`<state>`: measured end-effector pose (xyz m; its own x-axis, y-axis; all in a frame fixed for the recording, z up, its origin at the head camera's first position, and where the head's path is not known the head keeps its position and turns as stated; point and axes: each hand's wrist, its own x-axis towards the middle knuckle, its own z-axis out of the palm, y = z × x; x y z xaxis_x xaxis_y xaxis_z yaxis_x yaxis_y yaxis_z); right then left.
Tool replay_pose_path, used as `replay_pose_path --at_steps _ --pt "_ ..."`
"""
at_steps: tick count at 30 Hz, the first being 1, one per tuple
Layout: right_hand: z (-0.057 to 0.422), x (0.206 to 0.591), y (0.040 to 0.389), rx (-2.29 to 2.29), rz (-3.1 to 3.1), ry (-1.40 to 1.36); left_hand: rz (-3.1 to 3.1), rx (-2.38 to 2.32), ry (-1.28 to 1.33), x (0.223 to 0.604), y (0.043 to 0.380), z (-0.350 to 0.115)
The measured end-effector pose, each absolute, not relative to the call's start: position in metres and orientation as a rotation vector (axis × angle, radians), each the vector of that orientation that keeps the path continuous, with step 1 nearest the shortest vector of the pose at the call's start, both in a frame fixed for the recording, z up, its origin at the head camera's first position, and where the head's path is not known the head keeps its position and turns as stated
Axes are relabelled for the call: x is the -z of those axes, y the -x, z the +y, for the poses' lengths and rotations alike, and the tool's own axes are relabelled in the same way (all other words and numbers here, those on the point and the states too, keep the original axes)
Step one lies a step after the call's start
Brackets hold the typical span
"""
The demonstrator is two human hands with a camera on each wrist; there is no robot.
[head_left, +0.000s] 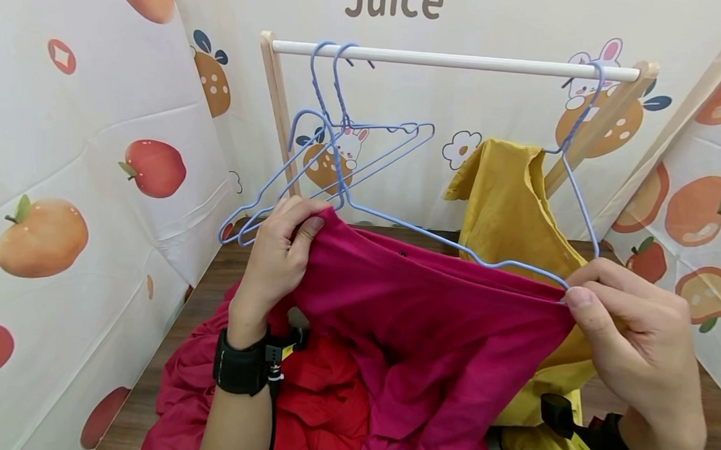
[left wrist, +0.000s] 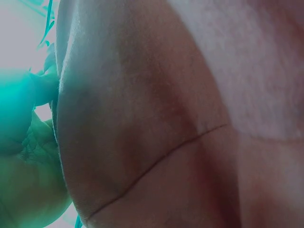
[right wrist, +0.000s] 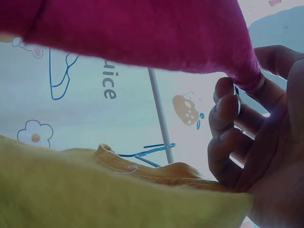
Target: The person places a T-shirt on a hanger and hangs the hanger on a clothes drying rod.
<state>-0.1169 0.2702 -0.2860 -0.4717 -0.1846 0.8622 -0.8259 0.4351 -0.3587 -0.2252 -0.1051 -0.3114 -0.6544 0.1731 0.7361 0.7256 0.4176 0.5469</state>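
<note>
A magenta garment (head_left: 429, 308) is stretched between both hands, a wide opening along its top edge. My left hand (head_left: 280, 255) pinches one top corner between thumb and fingers. At the other corner my right hand (head_left: 634, 331) pinches the cloth together with the end of a blue wire hanger (head_left: 420, 231). That hanger slopes along the opening, its hook up beside the left hand; its left part is hidden. The right wrist view shows the magenta cloth (right wrist: 142, 33) at the right fingertips (right wrist: 225, 104). Cloth fills most of the left wrist view.
Behind, a wooden rack with a white rail (head_left: 452, 59) bears two bare blue hangers (head_left: 329, 103) at left and a yellow shirt (head_left: 507, 198) on a hanger at right. Red clothes (head_left: 323, 398) and dark pink cloth (head_left: 190, 379) lie below. Fruit-printed curtains (head_left: 100, 106) enclose the space.
</note>
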Motion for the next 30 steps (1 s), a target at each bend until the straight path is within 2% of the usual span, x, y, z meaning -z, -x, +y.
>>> replay_pose_path --at_steps 8,30 --pt "0.268 0.2836 0.1147 -0.991 -1.97 -0.711 -2.098 1.209 0.761 0.3124 0.2262 -0.1061" --pt "0.2769 0.2841 0.1122 -0.937 -1.999 -0.64 -2.196 1.109 0.818 0.3121 0.224 -0.1043"
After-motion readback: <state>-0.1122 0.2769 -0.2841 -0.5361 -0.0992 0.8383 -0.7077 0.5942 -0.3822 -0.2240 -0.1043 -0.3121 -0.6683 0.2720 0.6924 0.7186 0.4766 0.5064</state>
